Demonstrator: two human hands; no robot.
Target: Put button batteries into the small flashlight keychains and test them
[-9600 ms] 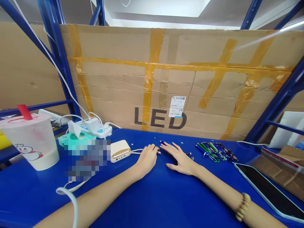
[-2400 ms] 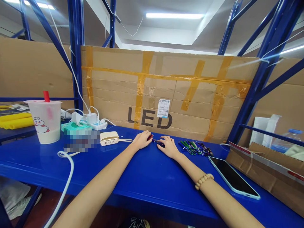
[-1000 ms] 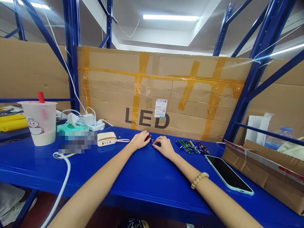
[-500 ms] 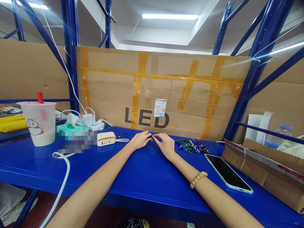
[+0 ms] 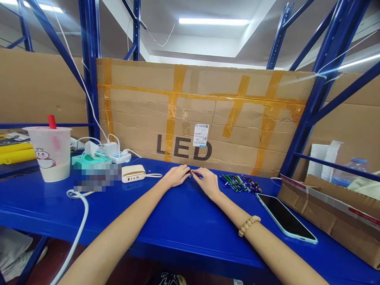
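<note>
My left hand [image 5: 177, 175] rests on the blue shelf, fingers pinched around something small and dark. Facing it, my right hand [image 5: 207, 180] pinches at the same spot, its fingertips almost touching the left ones. The small dark piece [image 5: 190, 173] between the fingertips is mostly hidden, and its kind cannot be made out. Just right of my right hand lies a pile of small shiny clips [image 5: 240, 183], green, blue and purple, that look like carabiners. A beaded bracelet [image 5: 248, 226] circles my right wrist.
A phone [image 5: 286, 217] lies beside an open cardboard box [image 5: 329, 221] on the right. On the left stand a cream power bank [image 5: 133, 174], a power strip [image 5: 121, 158], a white cable [image 5: 80, 221] and a drink cup [image 5: 50, 154]. A cardboard sheet [image 5: 136, 118] backs the blue shelf [image 5: 178, 221].
Both hands stay nearly in place, with only a slight shift of the right fingers at the small piece. The whole view has moved very slightly.
</note>
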